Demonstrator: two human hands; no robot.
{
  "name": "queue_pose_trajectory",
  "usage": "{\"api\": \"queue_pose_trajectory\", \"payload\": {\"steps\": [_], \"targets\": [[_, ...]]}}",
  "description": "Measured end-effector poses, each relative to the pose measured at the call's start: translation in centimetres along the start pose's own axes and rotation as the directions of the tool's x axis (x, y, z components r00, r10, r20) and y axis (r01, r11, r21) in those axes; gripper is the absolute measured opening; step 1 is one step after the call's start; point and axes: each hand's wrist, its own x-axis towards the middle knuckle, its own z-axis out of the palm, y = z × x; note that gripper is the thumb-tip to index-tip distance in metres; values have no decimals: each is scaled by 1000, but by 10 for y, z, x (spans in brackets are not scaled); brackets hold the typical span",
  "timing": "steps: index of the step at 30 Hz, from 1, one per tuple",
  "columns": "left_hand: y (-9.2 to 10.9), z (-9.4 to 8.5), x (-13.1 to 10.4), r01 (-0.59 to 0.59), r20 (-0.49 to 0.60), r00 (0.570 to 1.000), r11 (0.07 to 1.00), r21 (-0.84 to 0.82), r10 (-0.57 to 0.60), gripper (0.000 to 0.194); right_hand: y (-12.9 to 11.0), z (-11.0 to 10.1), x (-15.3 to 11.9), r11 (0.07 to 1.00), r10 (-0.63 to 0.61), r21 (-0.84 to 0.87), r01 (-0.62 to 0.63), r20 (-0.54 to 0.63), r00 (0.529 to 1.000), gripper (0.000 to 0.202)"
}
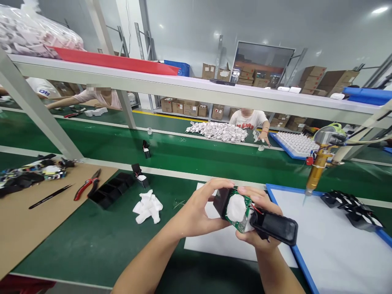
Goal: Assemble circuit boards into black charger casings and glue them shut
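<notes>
Left hand [199,212] fingers pinch the opened device [240,225] at its black panel [221,202]; right hand [263,200] fingers clasp the opposite end, beside the projecting black cover [277,228]. The device is held between both hands, neither nearer, long axis crosswise, cover end lower, above white paper [214,241] on the counter [82,245]. Beyond runs a green belt [183,157]; farther, a co-worker [249,118] is beside a white heap [217,131]

The left forearm [150,255] slants inward and forward, bare; the right forearm [277,267] angles inward more steeply. Near each other, the left hand [197,210] and right hand [267,201] both grip, fingers [216,183] bent along the top, thumbs underneath.
</notes>
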Motion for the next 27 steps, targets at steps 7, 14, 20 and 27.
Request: {"api": "queue_pose_trajectory", "payload": {"steps": [7, 14, 20, 27], "targets": [[-1, 0, 1, -50, -22, 999, 999, 5, 50, 63, -2, -3, 3, 999, -4, -38, 5, 24, 1000, 65], [-1, -1, 2, -55, -19, 998, 998, 24, 56, 61, 0, -3, 2, 998, 0, -57, 2, 33, 999, 68], [1, -2, 2, -40, -1, 999, 999, 36, 40, 61, 1, -4, 2, 998, -23, -51, 25, 42, 999, 69], [-3, -2, 1, -28, 17, 999, 999, 47, 27, 64, -2, -4, 5, 991, -32, -128, 38, 47, 998, 61]]}}
